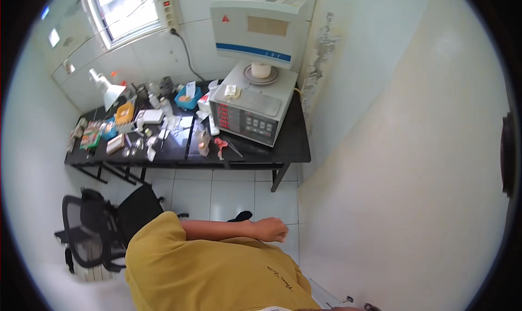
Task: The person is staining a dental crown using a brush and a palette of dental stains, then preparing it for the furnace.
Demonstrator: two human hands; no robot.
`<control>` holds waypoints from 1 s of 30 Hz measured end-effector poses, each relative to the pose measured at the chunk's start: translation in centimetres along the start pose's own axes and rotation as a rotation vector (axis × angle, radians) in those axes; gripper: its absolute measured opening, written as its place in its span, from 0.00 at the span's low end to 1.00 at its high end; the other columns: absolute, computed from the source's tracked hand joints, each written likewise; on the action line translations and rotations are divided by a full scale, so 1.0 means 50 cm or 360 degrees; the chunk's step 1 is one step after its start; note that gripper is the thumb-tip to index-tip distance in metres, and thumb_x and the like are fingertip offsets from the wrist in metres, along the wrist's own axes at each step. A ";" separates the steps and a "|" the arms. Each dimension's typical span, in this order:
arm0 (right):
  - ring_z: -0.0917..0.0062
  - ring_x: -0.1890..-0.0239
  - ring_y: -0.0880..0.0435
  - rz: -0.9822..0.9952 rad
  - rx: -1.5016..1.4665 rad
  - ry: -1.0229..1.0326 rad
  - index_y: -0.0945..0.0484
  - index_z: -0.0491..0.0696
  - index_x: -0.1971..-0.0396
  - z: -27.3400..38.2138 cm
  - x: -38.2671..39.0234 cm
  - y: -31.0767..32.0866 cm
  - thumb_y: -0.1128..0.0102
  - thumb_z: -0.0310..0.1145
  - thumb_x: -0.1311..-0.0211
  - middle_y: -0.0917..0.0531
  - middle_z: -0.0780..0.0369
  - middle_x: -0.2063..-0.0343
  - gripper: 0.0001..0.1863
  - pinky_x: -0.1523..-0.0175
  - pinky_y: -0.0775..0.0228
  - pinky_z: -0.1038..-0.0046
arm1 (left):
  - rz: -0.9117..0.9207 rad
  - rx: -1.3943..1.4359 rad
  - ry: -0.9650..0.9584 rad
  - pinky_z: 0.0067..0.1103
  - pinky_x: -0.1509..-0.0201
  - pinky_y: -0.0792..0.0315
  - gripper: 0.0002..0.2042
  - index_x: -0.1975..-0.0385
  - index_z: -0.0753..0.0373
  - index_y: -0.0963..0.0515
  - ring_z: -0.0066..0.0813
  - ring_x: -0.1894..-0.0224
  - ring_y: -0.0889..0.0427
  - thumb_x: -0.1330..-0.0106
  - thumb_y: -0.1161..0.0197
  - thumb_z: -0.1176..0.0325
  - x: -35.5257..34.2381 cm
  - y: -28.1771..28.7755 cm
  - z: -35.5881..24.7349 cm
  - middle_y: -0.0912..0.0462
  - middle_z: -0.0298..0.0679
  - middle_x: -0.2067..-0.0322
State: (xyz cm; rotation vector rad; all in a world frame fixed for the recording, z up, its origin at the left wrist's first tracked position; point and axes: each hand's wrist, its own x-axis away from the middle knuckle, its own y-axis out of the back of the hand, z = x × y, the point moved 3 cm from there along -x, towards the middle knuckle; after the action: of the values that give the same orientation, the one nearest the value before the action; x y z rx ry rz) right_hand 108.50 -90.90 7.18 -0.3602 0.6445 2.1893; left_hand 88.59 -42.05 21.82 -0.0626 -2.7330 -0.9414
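Note:
My left hand (272, 230) is held in front of my body, the forearm lying across the yellow shirt (217, 267). Its fingers are curled in, and nothing shows in them. It touches no object and is over the tiled floor, well short of the bench. My right hand is out of sight; only a sliver of skin shows at the lower edge, beside a metal fitting (348, 299). On the bench's right end stands a grey tabletop furnace (255, 101) with red displays. Its upper part is raised above a white cylindrical piece (261, 70) on a round plate.
The black bench (293, 142) carries a white lamp (111, 93), a blue basket (187, 97), a yellow tray (124, 114), bottles, small tools and a crumpled red piece (221, 144). A black mesh chair (87, 229) stands left of me. A pale wall (402, 164) rises at right.

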 end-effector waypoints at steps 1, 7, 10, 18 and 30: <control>0.68 0.54 0.24 -0.0018 -0.0021 -0.0052 0.30 0.39 0.56 0.007 -0.024 -0.001 0.54 0.39 0.33 0.25 0.55 0.57 0.18 0.52 0.28 0.66 | -0.0029 -0.0175 0.0036 0.34 0.60 0.27 0.09 0.71 0.64 0.20 0.44 0.65 0.18 0.43 0.38 0.64 0.012 -0.046 0.037 0.18 0.45 0.72; 0.68 0.56 0.25 0.0057 -0.0195 -0.0183 0.30 0.36 0.57 -0.026 -0.123 -0.005 0.59 0.45 0.31 0.25 0.53 0.58 0.23 0.50 0.29 0.67 | 0.0158 0.0181 0.0352 0.34 0.59 0.26 0.10 0.68 0.62 0.20 0.44 0.64 0.18 0.44 0.36 0.63 0.061 -0.126 -0.015 0.18 0.45 0.72; 0.68 0.57 0.25 0.0102 -0.0303 -0.0201 0.30 0.35 0.58 -0.044 -0.151 0.022 0.61 0.47 0.30 0.25 0.52 0.59 0.26 0.49 0.30 0.68 | 0.0169 0.0216 0.0345 0.33 0.58 0.26 0.14 0.67 0.64 0.21 0.44 0.63 0.19 0.41 0.37 0.58 0.038 -0.123 -0.059 0.18 0.46 0.69; 0.72 0.52 0.32 0.0319 -0.0872 -0.0723 0.33 0.34 0.48 0.214 -0.102 0.036 0.68 0.47 0.26 0.29 0.57 0.52 0.28 0.39 0.44 0.72 | 0.0296 0.0040 0.0040 0.33 0.62 0.28 0.16 0.59 0.65 0.24 0.44 0.66 0.19 0.39 0.39 0.59 -0.089 -0.161 -0.160 0.18 0.45 0.71; 0.68 0.31 0.49 0.1293 -0.0871 -0.0463 0.36 0.38 0.42 0.224 -0.094 -0.051 0.62 0.35 0.29 0.46 0.54 0.33 0.22 0.29 0.58 0.66 | 0.0093 0.0332 -0.0333 0.32 0.60 0.27 0.13 0.64 0.64 0.23 0.44 0.65 0.19 0.39 0.39 0.60 -0.292 -0.280 -0.060 0.19 0.48 0.69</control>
State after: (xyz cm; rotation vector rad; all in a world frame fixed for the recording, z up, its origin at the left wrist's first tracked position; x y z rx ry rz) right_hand 112.99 -86.20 17.77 -0.0317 -0.0165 3.1150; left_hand 101.68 -54.36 12.05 -0.2121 -2.9867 -0.6628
